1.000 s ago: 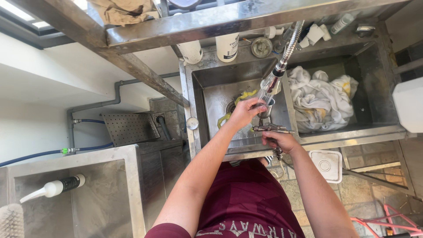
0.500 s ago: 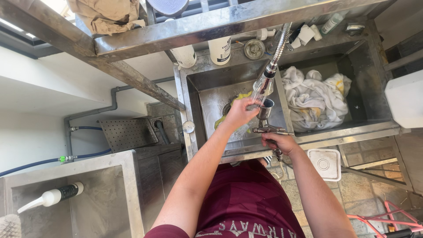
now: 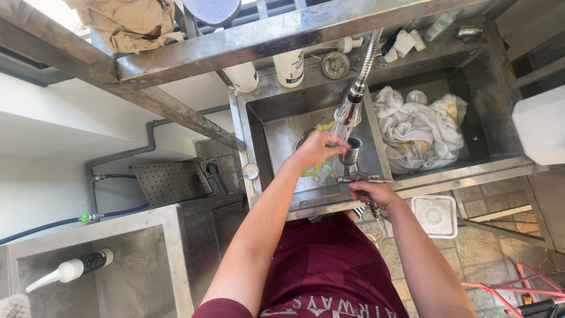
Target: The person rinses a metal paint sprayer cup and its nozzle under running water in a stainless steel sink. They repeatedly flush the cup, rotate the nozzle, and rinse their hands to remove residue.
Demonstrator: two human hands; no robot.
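A person rinses a small metal cup [image 3: 351, 150] under the running spray nozzle [image 3: 349, 110], left hand [image 3: 318, 147] wrapped around it, right hand [image 3: 371, 192] clamped on its handle at five o'clock (washing apparently midway); white cloths [image 3: 421, 126] wait at three o'clock.

left hand [image 3: 318, 147] outstretched, fingers curled; right hand [image 3: 372, 193] clenched
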